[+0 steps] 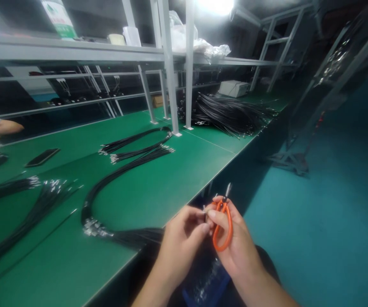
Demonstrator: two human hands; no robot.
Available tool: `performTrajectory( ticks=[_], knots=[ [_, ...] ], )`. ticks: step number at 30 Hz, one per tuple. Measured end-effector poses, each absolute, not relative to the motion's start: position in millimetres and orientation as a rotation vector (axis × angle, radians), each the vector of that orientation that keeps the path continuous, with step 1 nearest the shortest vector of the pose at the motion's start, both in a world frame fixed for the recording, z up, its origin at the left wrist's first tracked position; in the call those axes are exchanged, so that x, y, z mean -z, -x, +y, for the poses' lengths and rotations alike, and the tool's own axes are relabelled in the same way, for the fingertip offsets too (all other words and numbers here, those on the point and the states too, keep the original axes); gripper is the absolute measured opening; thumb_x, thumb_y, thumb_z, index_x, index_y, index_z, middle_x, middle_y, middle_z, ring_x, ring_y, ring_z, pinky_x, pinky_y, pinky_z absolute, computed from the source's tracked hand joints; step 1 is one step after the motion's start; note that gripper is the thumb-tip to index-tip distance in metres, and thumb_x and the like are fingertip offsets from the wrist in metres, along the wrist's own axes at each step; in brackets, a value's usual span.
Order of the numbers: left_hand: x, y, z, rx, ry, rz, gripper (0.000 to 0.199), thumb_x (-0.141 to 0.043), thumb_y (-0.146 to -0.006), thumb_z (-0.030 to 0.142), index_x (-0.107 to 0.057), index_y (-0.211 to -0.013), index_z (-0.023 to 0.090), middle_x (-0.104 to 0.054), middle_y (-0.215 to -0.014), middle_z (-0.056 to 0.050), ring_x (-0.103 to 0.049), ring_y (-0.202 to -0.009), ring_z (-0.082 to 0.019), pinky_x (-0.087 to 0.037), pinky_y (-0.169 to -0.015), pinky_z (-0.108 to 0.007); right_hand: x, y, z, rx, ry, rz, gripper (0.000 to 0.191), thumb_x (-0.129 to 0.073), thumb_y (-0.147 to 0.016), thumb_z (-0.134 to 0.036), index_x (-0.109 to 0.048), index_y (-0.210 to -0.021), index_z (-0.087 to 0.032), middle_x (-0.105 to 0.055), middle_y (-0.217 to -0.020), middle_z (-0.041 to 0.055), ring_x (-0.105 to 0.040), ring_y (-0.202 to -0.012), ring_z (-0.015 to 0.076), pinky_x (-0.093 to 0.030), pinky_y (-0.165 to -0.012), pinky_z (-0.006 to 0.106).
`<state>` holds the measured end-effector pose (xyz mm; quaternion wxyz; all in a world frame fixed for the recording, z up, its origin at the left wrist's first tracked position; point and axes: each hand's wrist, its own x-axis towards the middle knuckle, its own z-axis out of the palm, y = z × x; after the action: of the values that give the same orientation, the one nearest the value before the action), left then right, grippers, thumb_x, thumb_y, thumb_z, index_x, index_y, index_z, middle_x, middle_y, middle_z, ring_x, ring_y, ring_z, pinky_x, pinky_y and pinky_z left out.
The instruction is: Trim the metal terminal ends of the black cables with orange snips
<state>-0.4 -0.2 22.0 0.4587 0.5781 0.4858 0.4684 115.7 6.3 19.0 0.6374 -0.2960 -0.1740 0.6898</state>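
Orange-handled scissors (pixel 222 226) rest in my right hand (pixel 235 238), their metal tip pointing up and away. The thumb and fingers of that hand also pinch near a small part, too small to make out. My left hand (pixel 184 234) is closed, fingertips together at the same small thing, touching or nearly touching the right fingertips. Both hands are just off the front edge of the green table (pixel 158 183). To their left, a curved bundle of black cables (pixel 103 183) lies on the table, with silvery connectors (pixel 94 228) at its near bend.
More black cable bundles (pixel 27 226) lie at the left, near a dark phone (pixel 42 157). A large cable pile (pixel 231 113) sits beyond the shelf posts (pixel 188 76). A person's arm (pixel 6 127) shows at the far left. Below my hands is a blue bag or tray (pixel 209 281).
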Motion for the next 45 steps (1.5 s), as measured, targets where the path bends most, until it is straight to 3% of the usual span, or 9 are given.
performTrajectory(
  ticks=[5, 9, 14, 23, 31, 36, 41, 45],
  knots=[
    [-14.4, -6.2, -1.1, -1.235, -1.216, 1.205, 0.010, -0.064, -0.078, 0.022, -0.060, -0.071, 0.016, -0.060, -0.063, 0.001, -0.052, -0.055, -0.011, -0.041, -0.054, -0.020, -20.7, -115.7, 7.8, -1.567, 0.740, -0.453, 0.023, -0.068, -0.075, -0.014, -0.053, -0.092, -0.020, -0.063, -0.072, -0.0018, -0.049, -0.051, 0.0055, -0.040, -0.047, 0.015],
    [-14.0, -4.0, -1.0, -1.191, -1.220, 1.191, 0.013, -0.066, -0.077, 0.024, -0.059, -0.069, 0.015, -0.056, -0.061, 0.002, -0.045, -0.052, -0.008, -0.037, -0.049, -0.019, -24.9, -119.0, 13.1, -1.512, 0.791, -0.604, 0.033, -0.076, -0.072, -0.019, -0.053, -0.095, -0.019, -0.067, -0.079, 0.0003, -0.045, -0.045, 0.0025, -0.036, -0.045, 0.014],
    [-18.1, -2.5, -2.4, -1.207, -1.206, 1.158, 0.015, -0.067, -0.076, 0.024, -0.060, -0.069, 0.014, -0.056, -0.061, 0.002, -0.046, -0.053, -0.008, -0.038, -0.051, -0.018, -24.3, -119.5, 12.6, -1.566, 0.713, -0.613, 0.026, -0.068, -0.074, -0.010, -0.053, -0.091, -0.020, -0.056, -0.064, -0.0066, -0.041, -0.047, 0.0030, -0.034, -0.046, 0.013],
    [-17.8, -1.8, -2.2, -1.208, -1.137, 1.109, 0.016, -0.069, -0.075, 0.024, -0.058, -0.068, 0.014, -0.054, -0.059, 0.004, -0.044, -0.050, -0.007, -0.037, -0.049, -0.017, -24.8, -122.5, 9.8, -1.484, 0.823, -0.700, 0.034, -0.076, -0.071, -0.016, -0.054, -0.096, -0.021, -0.065, -0.078, -0.0015, -0.047, -0.051, 0.0041, -0.037, -0.047, 0.014],
    [-17.5, -0.8, -5.5, -1.238, -1.148, 1.079, 0.014, -0.068, -0.076, 0.024, -0.061, -0.068, 0.014, -0.058, -0.061, 0.002, -0.047, -0.053, -0.008, -0.039, -0.051, -0.018, -21.7, -121.0, 10.9, -1.705, 0.674, -0.561, 0.029, -0.071, -0.071, -0.013, -0.053, -0.094, -0.020, -0.055, -0.063, -0.0058, -0.043, -0.050, 0.0049, -0.038, -0.050, 0.015],
    [-15.8, 1.3, -4.3, -1.236, -1.105, 1.091, 0.015, -0.070, -0.075, 0.025, -0.060, -0.069, 0.014, -0.056, -0.063, 0.003, -0.046, -0.053, -0.007, -0.039, -0.049, -0.017, -16.0, -125.7, 8.4, -1.367, 0.891, -0.731, 0.029, -0.070, -0.074, -0.015, -0.054, -0.096, -0.023, -0.059, -0.068, -0.0058, -0.046, -0.053, 0.0053, -0.037, -0.050, 0.014],
    [-18.3, 0.0, -4.1, -1.220, -1.114, 1.102, 0.017, -0.069, -0.075, 0.025, -0.058, -0.068, 0.014, -0.052, -0.059, 0.004, -0.045, -0.052, -0.007, -0.037, -0.049, -0.018, -24.1, -130.5, 2.4, -1.155, 1.003, -1.026, 0.027, -0.071, -0.075, -0.018, -0.056, -0.096, -0.026, -0.067, -0.092, -0.0001, -0.057, -0.066, 0.0104, -0.048, -0.061, 0.021],
    [-20.5, -1.0, -5.2, -1.208, -1.117, 1.110, 0.017, -0.068, -0.075, 0.024, -0.058, -0.067, 0.013, -0.053, -0.058, 0.003, -0.045, -0.051, -0.007, -0.037, -0.050, -0.018, -29.6, -129.3, 1.5, -1.179, 1.011, -1.156, 0.023, -0.069, -0.075, -0.013, -0.059, -0.091, -0.024, -0.066, -0.081, -0.0008, -0.062, -0.068, 0.0142, -0.051, -0.060, 0.024]
  ],
)
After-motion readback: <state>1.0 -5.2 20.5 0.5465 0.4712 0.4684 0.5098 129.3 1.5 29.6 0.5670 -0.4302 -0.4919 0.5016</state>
